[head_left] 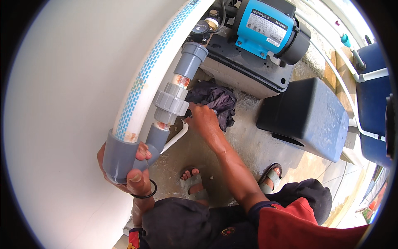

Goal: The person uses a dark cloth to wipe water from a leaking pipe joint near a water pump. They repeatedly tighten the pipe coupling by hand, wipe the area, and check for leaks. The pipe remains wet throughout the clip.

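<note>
The left hand [132, 173] wraps its fingers around a grey pipe elbow [120, 157] with rust-stained joints. The right hand [204, 120] pinches what may be a small tool beside the grey coupling [172, 101], fingers narrow, a dark rag [215, 101] just beyond.

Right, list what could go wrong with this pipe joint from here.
1. The left hand alone grips the grey elbow fitting carrying the white pipe; if the grip slips, the assembly could swing and strain the grey union coupling.
2. The right hand works tight beside the coupling; fingers could get pinched there.
3. The concrete floor looks wet and the feet are in open sandals, so slipping seems possible, with the blue pump close by.
</note>
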A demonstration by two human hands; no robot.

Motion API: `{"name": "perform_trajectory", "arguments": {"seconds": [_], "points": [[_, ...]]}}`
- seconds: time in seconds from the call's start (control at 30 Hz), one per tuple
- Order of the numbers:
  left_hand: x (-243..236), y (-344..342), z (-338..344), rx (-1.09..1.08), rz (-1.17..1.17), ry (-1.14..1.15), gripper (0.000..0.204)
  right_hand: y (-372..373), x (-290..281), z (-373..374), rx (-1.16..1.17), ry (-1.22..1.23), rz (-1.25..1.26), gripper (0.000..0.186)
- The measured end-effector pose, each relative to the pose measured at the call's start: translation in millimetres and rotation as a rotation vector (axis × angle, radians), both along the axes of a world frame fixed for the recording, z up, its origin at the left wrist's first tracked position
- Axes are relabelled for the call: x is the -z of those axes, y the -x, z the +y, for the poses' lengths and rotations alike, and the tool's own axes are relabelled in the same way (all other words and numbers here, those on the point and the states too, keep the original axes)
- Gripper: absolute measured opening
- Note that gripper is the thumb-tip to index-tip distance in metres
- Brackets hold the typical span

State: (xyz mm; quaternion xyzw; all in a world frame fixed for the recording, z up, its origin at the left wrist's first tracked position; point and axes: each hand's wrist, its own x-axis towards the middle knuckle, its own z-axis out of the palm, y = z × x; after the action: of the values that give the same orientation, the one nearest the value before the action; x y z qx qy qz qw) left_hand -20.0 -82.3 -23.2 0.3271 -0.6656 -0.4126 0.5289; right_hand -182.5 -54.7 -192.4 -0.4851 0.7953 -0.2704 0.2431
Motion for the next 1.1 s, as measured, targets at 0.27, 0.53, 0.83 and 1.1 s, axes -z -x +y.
{"name": "perform_trajectory", "arguments": {"seconds": [0.27,0.53,0.83,1.1], "points": [[-2,-1,0,0.005,-0.012,-0.027,0.086,8,-36,-21,0.262,0.506,-1.460,0.042],[-2,-7,-6,0.035,-0.014,-0.092,0.080,-24,-70,-36,0.376,0.543,-2.246,0.069],[0,-18,-21,0.120,0.078,-0.219,0.076,-29,-92,-36,0.356,0.698,-2.259,0.083],[-4,-6,-2,0.059,0.085,-0.119,0.093,-22,-49,-35,0.352,0.736,-1.777,0.070]]}}
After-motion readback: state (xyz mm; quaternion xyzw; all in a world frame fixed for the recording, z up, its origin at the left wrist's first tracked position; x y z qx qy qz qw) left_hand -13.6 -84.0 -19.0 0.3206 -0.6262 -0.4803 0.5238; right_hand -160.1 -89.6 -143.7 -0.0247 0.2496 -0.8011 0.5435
